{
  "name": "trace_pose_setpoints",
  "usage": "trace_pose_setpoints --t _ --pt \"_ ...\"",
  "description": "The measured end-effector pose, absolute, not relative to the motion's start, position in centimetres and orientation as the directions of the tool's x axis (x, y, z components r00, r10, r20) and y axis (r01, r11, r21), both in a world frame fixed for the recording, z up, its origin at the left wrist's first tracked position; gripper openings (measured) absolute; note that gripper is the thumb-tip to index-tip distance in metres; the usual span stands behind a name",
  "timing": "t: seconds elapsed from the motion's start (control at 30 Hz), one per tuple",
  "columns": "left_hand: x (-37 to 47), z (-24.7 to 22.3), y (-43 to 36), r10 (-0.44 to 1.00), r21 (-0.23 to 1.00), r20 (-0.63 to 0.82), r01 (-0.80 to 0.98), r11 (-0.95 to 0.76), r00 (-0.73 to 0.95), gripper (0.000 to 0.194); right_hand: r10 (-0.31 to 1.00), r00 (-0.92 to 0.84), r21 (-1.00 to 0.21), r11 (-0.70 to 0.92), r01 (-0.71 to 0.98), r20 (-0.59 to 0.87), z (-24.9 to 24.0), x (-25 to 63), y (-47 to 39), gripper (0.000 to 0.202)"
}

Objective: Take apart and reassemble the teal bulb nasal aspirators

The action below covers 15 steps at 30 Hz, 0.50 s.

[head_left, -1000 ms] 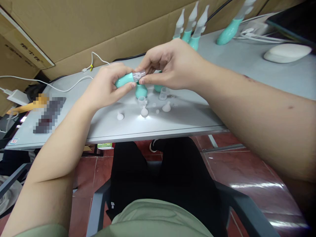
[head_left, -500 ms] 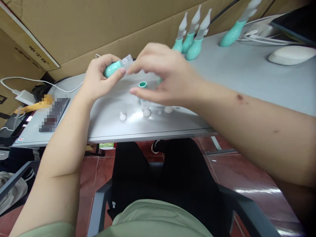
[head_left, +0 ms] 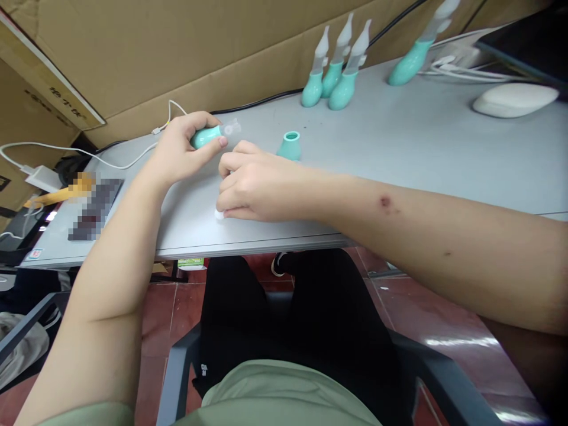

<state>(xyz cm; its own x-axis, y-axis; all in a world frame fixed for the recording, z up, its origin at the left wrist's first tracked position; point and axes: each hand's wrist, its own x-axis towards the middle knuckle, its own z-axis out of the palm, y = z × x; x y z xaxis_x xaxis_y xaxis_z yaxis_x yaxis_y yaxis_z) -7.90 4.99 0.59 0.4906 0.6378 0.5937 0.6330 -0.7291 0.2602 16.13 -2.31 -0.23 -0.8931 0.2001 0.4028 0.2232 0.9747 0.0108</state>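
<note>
My left hand (head_left: 180, 142) is closed around the teal bulb of a nasal aspirator (head_left: 206, 137), above the table's left part. Its short clear tube (head_left: 231, 128) points right, with no white tip on it. My right hand (head_left: 261, 183) is low over the tabletop, fingers curled, with thumb and fingertips at a small white part (head_left: 219, 214). This part is mostly covered by the fingers. Just behind my right hand stands an open-topped teal bulb (head_left: 290, 145). My right hand and forearm hide the tabletop beneath them.
Three assembled nasal aspirators (head_left: 332, 83) stand upright at the back, near the cardboard wall (head_left: 199, 47). Another aspirator (head_left: 411, 62) leans farther right. A white computer mouse (head_left: 515, 99) lies at the right. A blurred-out flat dark object (head_left: 95, 210) and a white cable (head_left: 128, 165) lie at the left.
My right hand has come down and left from the air to the small white part, its fingers closing. Pieces on the tabletop are now hidden under it. My left hand keeps holding the aspirator.
</note>
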Motion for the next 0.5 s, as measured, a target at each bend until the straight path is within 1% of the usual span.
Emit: trace_pose_setpoints --t 0.07,0.13,0.17,0.23,0.27,0.33,0.4,0.5 --pt "-7.8 0.7 4.9 0.641 0.265 0.582 0.629 -0.731 0.5 0.061 0.188 -0.868 -0.013 0.979 0.206 0.46 0.1 16.7 -2.0 0.027" --pt "-7.8 0.8 4.7 0.638 0.276 0.574 0.612 -0.741 0.513 0.066 0.236 -0.792 -0.084 0.97 0.23 0.563 0.6 17.6 -1.4 0.019" --pt "-7.9 0.8 4.6 0.636 0.279 0.569 0.605 -0.745 0.521 0.068 0.283 -0.718 -0.167 0.959 0.23 0.636 0.9 18.2 -1.0 0.016" --pt "-8.0 1.0 4.5 0.631 0.271 0.562 0.602 -0.751 0.534 0.07 0.376 -0.544 -0.339 0.925 0.171 0.751 1.4 19.2 -0.1 0.015" --pt "-8.0 1.0 4.3 0.633 0.261 0.548 0.608 -0.75 0.547 0.07 0.437 -0.458 -0.417 0.896 0.151 0.774 1.5 19.6 0.4 0.016" --pt "-8.1 1.2 4.1 0.637 0.236 0.513 0.618 -0.75 0.576 0.072 0.523 -0.327 -0.527 0.846 0.082 0.788 1.6 20.2 1.3 0.018" --pt "-8.0 1.2 3.9 0.641 0.233 0.483 0.618 -0.751 0.597 0.075 0.569 -0.265 -0.584 0.811 0.029 0.778 1.5 20.3 2.2 0.021" --pt "-7.6 1.3 3.5 0.646 0.276 0.5 0.601 -0.75 0.577 0.079 0.6 -0.247 -0.619 0.785 0.001 0.761 1.2 20.1 2.9 0.019"
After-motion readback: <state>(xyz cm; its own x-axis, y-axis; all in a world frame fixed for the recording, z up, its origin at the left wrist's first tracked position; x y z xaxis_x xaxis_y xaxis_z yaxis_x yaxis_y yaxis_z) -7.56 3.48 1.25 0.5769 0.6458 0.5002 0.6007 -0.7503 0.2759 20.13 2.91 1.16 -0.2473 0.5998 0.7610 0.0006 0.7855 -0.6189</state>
